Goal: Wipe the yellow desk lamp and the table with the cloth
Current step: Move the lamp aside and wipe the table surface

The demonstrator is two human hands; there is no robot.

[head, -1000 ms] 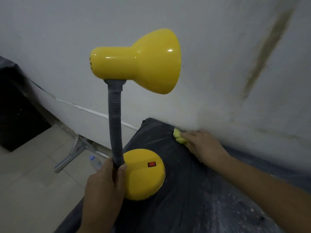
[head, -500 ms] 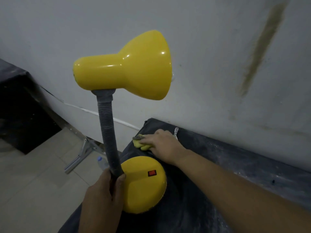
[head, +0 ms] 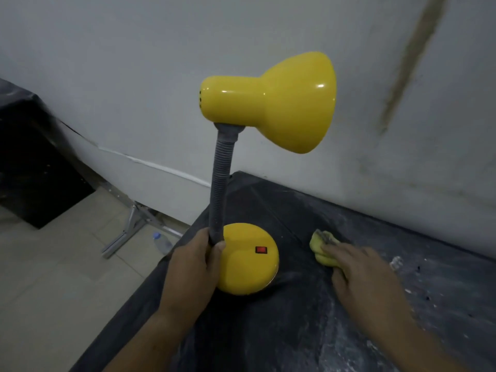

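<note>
Yellow lamp (head: 281, 103) gripped by left hand (head: 193, 267); right hand (head: 362, 275) (fingers flat) presses cloth (head: 320, 247) beside it.

Glossy yellow metal desk lamp (head: 281, 103) upright on dusty, dark grey covered counter (head: 295, 331), round base close to the counter's 9 o'clock edge, bell shade facing 3 o'clock, small red switch (head: 261, 249) on top of the base. Left hand (head: 193, 267) wrapped round the foot of the ribbed grey flexible neck (head: 221, 183), just above the base. At 3 o'clock of the base, near but apart, crumpled yellow cloth (head: 320, 248) pressed to the counter under the straight fingers of the right hand (head: 362, 275). At 12 o'clock, stained white wall (head: 134, 63). At 9 o'clock, down on the tiled floor (head: 53, 277), clear plastic bottle (head: 162, 242) beside a silver metal bracket (head: 131, 226).
</note>
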